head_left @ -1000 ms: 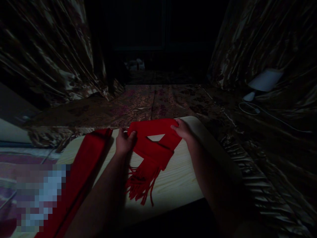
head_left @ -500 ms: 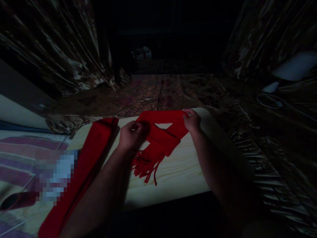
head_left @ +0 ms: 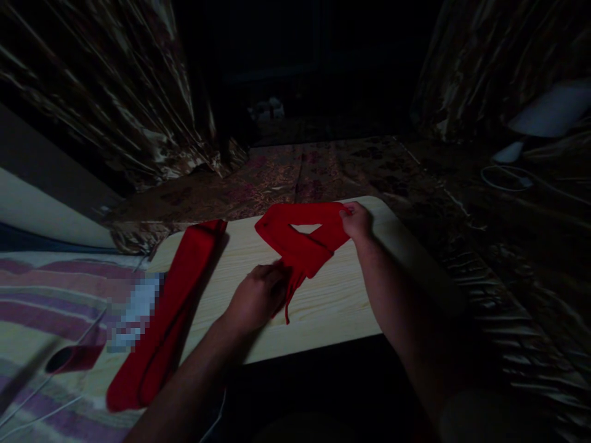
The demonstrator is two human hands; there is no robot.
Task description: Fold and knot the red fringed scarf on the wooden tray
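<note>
A red fringed scarf (head_left: 302, 243) lies folded into a triangle-shaped loop on a pale wooden table (head_left: 351, 301). My left hand (head_left: 257, 299) is closed around the scarf's fringed end near the table's middle, with strands hanging below the fingers. My right hand (head_left: 357, 221) pinches the loop's far right corner. The scarf's long remaining part (head_left: 178, 295) runs down the table's left side toward its near edge.
Shiny patterned brown fabric (head_left: 295, 178) covers the surface beyond the table and hangs as drapes on both sides. A striped cloth (head_left: 55, 307) lies at left. A white lamp (head_left: 545, 117) and cable (head_left: 501, 178) sit at far right. The room is dark.
My left hand has slid from the loop's left corner down to the fringed end and gathered it. The loop is now tighter. My right hand stays on the right corner.
</note>
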